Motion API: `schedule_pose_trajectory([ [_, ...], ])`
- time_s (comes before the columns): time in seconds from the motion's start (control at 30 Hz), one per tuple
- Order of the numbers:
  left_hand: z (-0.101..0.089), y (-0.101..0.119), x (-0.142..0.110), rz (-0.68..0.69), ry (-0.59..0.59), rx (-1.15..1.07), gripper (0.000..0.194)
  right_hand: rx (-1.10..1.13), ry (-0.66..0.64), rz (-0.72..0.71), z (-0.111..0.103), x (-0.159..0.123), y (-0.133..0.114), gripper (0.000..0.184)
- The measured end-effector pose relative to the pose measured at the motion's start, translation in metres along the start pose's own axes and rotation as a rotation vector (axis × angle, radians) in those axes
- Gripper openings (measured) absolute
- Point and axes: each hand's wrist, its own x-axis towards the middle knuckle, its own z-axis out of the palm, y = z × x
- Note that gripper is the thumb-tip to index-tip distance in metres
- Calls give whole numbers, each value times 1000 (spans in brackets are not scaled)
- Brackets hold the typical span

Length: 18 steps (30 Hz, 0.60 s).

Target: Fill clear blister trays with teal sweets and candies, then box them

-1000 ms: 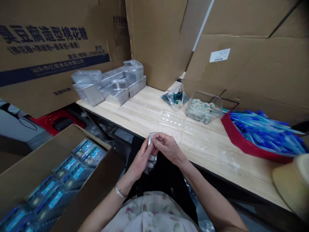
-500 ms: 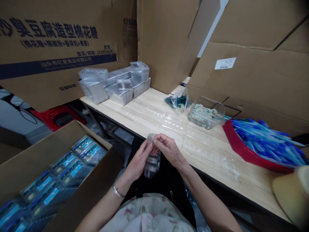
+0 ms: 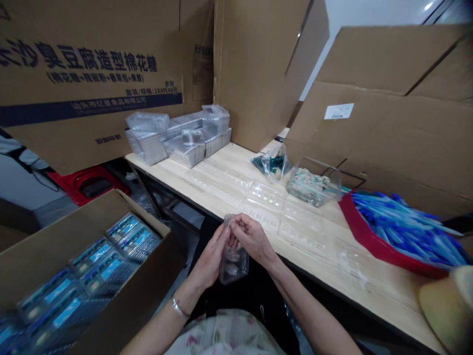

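Clear plastic blister pack [image 3: 233, 264] hangs from top edge, pinched between nearly closed left hand [image 3: 210, 251] and right hand [image 3: 251, 239]; even pinch steadies it, worktop [image 3: 373, 281] just beyond.

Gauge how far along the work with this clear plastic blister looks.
Seemingly done: blue-carded packs fill the open carton. In hand: the left hand and right hand pinch the clear blister at its top. Apparently left: the stacked clear trays at the table's back, the clear tub of small pieces, and the blue pieces heaped in the red tray.
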Motion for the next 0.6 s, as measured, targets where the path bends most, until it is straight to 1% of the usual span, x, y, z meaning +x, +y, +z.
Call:
schedule_pose_trajectory([
  [0.1,-4,2,1,4,8,-18,34,14,1,-5,-1,-1,-3,18],
  [0.17,-8,6,1,2,38,-19,36,41,11,-12,-6,-1,-9,18],
  [0.27,-18,17,1,-6,136,-34,38,34,34,-59,-25,9,-28,18],
  [0.33,-28,27,0,4,223,-58,38,-26,51,-119,-44,26,-48,17],
  [0.4,-41,37,-2,5,291,-69,39,-136,49,-193,-64,53,-72,16],
  [0.47,-55,45,-4,2,347,-64,41,-318,23,-262,-81,89,-95,12],
  [0.53,-68,51,-5,9,407,-71,41,-572,58,-321,-92,133,-113,8],
  [0.6,-80,55,-5,26,469,-97,41,-950,60,-394,-96,181,-120,11],
])
